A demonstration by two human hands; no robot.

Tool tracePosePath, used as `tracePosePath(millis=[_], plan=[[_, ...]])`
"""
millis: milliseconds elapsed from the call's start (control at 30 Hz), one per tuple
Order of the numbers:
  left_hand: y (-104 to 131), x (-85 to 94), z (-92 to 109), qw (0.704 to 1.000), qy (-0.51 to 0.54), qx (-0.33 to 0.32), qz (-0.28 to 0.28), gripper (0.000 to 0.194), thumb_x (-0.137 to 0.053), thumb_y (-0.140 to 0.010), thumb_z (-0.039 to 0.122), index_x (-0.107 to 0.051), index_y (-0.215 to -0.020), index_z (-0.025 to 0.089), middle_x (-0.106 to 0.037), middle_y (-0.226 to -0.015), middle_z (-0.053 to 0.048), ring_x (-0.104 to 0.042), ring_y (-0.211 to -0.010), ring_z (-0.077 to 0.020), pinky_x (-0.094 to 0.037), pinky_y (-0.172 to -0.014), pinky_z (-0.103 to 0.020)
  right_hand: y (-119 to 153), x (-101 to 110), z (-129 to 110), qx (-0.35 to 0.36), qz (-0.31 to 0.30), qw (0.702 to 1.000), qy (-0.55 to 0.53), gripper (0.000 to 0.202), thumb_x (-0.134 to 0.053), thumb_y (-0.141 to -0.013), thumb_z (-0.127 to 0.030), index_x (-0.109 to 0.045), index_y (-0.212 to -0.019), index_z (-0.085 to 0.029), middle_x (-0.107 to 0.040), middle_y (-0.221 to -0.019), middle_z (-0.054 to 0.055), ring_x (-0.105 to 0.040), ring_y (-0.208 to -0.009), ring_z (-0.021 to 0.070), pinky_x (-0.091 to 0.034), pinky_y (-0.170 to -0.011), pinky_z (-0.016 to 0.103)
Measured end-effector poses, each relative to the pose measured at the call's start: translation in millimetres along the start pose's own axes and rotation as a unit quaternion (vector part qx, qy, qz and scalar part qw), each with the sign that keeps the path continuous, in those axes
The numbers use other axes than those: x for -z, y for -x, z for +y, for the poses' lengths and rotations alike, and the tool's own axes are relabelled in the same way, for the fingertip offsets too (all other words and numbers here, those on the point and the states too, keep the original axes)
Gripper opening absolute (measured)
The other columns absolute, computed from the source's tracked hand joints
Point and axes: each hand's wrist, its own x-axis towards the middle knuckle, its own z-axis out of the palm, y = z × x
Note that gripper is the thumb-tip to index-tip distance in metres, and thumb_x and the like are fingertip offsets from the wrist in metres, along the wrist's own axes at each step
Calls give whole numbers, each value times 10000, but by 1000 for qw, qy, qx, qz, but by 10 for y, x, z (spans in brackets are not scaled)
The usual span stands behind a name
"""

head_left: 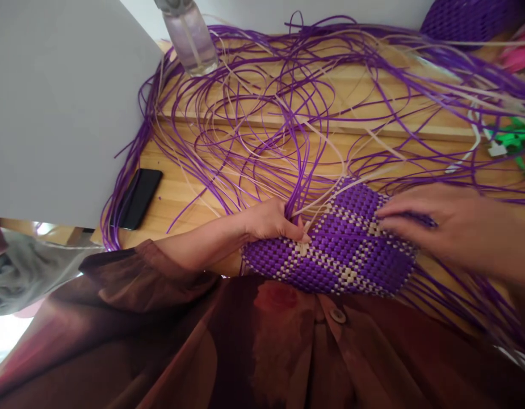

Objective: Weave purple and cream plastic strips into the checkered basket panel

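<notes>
While the L hand (277, 221) has its thumb pressed in against bunched purple strands (302, 153) at the weave's (356, 244) far edge, the R hand (453, 227) is over the weave's R part, thumb & fingers a bit apart; tips blurred, can't tell if they pinch a strand. Weave, purple w/ white pattern, is at the near edge of the table (189, 218), R of ctr, by the person's brown top (262, 341). Loose purple & white strands loop across the table's far side. Clear bottle (192, 42) far L, blk phone (141, 199) on L w/ strands over its L end, green item (515, 136) on R, purple basket (466, 23) far R, pink item (520, 51) just beside it.
</notes>
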Motion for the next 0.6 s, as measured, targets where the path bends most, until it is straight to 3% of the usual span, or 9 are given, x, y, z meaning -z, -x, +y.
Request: tracePosePath(millis=[133,300,367,467,533,600], plan=[[4,1,-14,1000,5,-13,-6,227,-817,-627,279,-640,-635,137,-573,-603,33,-501,-590,-89,-377,-608,-237,205,-237,-284,66,-59,995,41,131,-608,-910,-368,-687,-877,-269,-737,-850,40,-663,-820,275,-437,-807,478],[-14,5,-34,999,17,-29,-18,245,-821,-621,302,-639,-645,140,-583,-613,34,-510,-589,-93,-396,-612,-242,271,-30,-629,79,-91,986,-113,125,-584,-927,-293,-705,-960,-303,-748,-903,3,-701,-798,204,-531,-684,337],[-16,13,-39,999,13,-31,-19,248,-818,-623,315,-652,-678,140,-591,-625,33,-520,-598,-100,-406,-611,-244,205,28,-769,84,-86,979,-167,143,-594,-926,-267,-701,-1008,-315,-744,-1055,-9,-713,-941,181,-558,-768,279],[-2,23,-46,999,-7,-34,-15,238,-799,-634,308,-655,-718,137,-593,-647,34,-512,-602,-102,-404,-607,-243,6,-80,-901,99,-106,969,-201,108,-578,-937,-244,-667,-991,-275,-676,-1280,10,-619,-1230,196,-517,-982,298],[14,22,-53,998,-6,-56,-16,222,-776,-654,298,-631,-718,142,-571,-648,44,-489,-597,-93,-391,-605,-237,-145,-227,-911,118,-93,974,-169,111,-532,-954,-222,-641,-939,-232,-644,-1331,60,-535,-1339,229,-466,-1071,369],[28,15,-64,996,10,-81,-21,212,-757,-675,294,-610,-716,147,-554,-646,51,-471,-595,-85,-377,-599,-230,-251,-350,-872,133,-62,983,-106,140,-498,-959,-205,-630,-913,-210,-661,-1281,105,-557,-1305,261,-459,-1069,432]])
